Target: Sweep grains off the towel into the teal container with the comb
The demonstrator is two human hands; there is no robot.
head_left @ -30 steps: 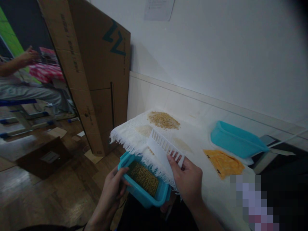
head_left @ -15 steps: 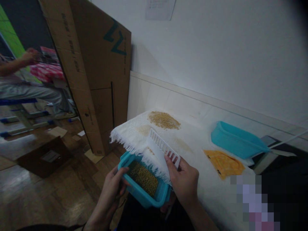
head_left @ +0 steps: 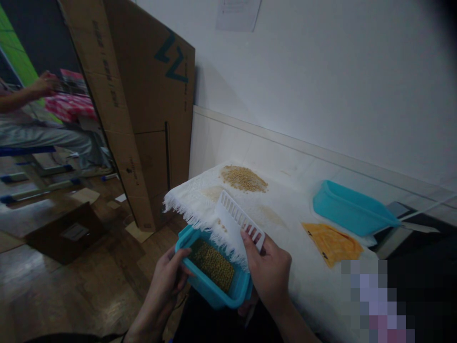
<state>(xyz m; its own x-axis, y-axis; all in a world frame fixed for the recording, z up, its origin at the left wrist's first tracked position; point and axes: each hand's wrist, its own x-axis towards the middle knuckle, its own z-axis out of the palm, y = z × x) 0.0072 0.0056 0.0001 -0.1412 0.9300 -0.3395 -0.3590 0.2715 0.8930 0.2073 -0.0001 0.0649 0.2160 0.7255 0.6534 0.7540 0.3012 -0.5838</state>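
Observation:
My left hand (head_left: 167,282) grips the left side of a teal plastic tub (head_left: 210,290) that holds greenish beans (head_left: 213,265), just below the table's fringed front edge. My right hand (head_left: 268,272) is closed on a white slotted plastic scraper (head_left: 236,222), which rests on the white cloth (head_left: 285,209) right above the tub. A few loose beans lie by the scraper's edge. A pile of tan beans (head_left: 243,178) sits at the far end of the cloth.
A second teal tub (head_left: 352,208) and an orange cloth (head_left: 332,244) lie to the right. Large cardboard boxes (head_left: 143,105) lean against the wall on the left. Another person's arm (head_left: 24,95) shows at far left. A flat cardboard box (head_left: 64,233) lies on the wooden floor.
My right hand has drawn the scraper a little toward the table edge and to the left, over the tub. The left hand and tub have stayed put.

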